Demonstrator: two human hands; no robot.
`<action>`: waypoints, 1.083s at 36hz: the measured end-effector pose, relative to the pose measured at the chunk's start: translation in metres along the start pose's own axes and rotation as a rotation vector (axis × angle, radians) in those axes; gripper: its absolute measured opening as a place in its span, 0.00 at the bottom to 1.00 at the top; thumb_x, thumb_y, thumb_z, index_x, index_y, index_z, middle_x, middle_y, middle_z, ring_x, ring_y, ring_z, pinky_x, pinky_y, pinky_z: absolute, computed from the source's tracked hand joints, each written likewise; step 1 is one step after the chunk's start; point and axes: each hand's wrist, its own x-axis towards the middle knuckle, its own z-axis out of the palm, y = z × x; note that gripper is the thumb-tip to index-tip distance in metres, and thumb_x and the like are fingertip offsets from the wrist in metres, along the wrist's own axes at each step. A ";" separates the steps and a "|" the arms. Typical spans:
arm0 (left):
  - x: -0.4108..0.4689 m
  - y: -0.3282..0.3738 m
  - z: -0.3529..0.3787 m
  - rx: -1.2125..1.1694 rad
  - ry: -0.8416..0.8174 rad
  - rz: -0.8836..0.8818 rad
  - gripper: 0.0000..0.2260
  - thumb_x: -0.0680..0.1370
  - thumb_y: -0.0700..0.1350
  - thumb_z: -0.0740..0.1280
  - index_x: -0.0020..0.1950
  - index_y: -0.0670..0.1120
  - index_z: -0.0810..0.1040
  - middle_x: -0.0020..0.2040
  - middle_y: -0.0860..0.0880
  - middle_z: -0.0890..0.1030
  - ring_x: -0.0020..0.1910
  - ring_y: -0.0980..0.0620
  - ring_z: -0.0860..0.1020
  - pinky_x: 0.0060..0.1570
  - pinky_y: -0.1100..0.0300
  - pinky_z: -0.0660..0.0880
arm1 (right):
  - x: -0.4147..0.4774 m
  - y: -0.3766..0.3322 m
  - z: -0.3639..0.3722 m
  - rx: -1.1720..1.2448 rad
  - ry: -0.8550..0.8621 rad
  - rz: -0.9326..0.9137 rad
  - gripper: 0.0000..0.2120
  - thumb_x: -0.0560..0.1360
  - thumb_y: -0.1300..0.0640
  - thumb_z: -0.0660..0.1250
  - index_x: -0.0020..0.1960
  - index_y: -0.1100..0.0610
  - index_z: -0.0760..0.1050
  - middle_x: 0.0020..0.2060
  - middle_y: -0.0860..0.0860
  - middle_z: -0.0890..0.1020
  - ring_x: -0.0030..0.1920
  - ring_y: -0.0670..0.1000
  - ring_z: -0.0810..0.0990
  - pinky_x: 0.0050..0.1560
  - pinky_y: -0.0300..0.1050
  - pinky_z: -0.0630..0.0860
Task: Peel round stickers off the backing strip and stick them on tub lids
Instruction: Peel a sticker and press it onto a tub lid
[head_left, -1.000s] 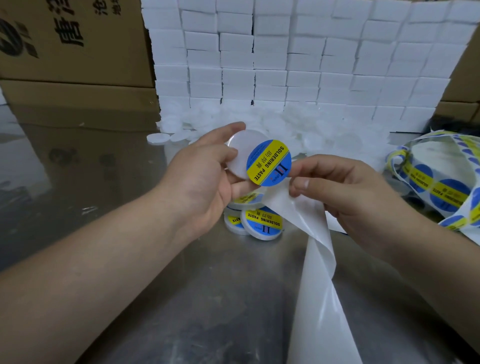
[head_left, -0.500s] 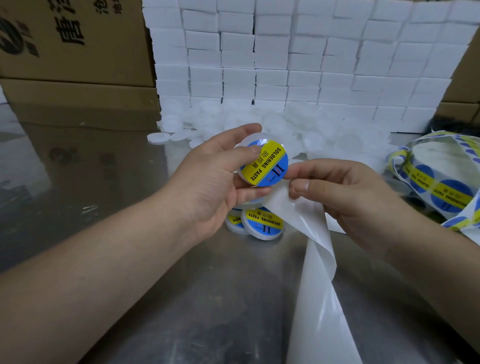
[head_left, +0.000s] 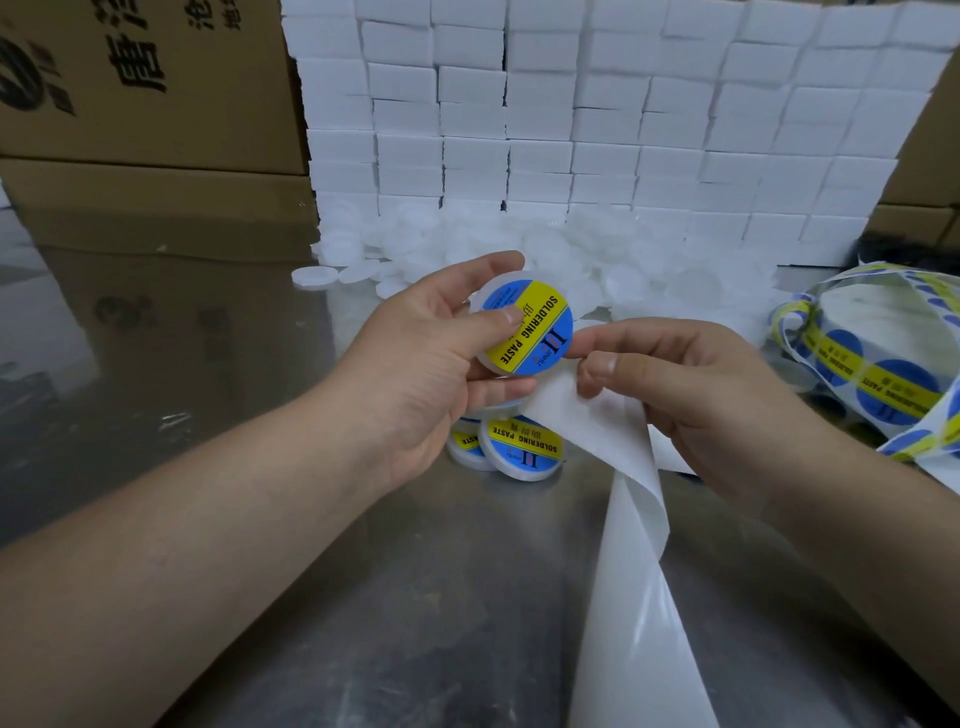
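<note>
Your table (head_left: 415, 623) is scuffed, dully reflective metal. The backing strip (head_left: 639, 623) is glossy white paper, the sticker (head_left: 535, 332) shiny, its tub lid (head_left: 525, 275) translucent plastic, the cartons (head_left: 156, 119) matt cardboard.

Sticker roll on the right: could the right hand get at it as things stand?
Probably yes: the sticker roll lies beside the right hand, nothing blocking, though that hand pinches the backing strip.

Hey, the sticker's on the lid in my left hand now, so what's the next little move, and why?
With the left hand, probably slide the thumb across the sticker to smooth it flat. The sticker already sits on the lid that this hand holds, but the thumb presses only its upper-left part. The right hand just pinches the bare backing strip beside it.
</note>
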 end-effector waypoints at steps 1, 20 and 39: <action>0.000 0.000 0.000 0.003 -0.001 0.000 0.12 0.75 0.36 0.64 0.51 0.52 0.78 0.51 0.47 0.81 0.38 0.50 0.83 0.32 0.61 0.78 | 0.000 0.000 0.000 -0.012 0.003 0.001 0.09 0.63 0.55 0.66 0.38 0.49 0.84 0.28 0.46 0.80 0.33 0.43 0.78 0.33 0.31 0.72; -0.002 -0.004 -0.001 0.152 -0.012 0.103 0.14 0.75 0.35 0.65 0.47 0.56 0.79 0.47 0.53 0.82 0.42 0.51 0.83 0.36 0.60 0.80 | 0.000 0.000 0.001 -0.046 0.077 0.020 0.09 0.72 0.64 0.65 0.40 0.55 0.82 0.27 0.46 0.79 0.27 0.40 0.75 0.27 0.27 0.67; -0.014 -0.004 0.008 0.411 0.029 0.284 0.14 0.78 0.39 0.61 0.49 0.60 0.73 0.46 0.58 0.79 0.31 0.54 0.76 0.30 0.64 0.77 | 0.005 0.003 -0.005 -0.196 0.259 -0.020 0.23 0.68 0.40 0.58 0.39 0.59 0.79 0.31 0.43 0.79 0.35 0.43 0.75 0.40 0.39 0.71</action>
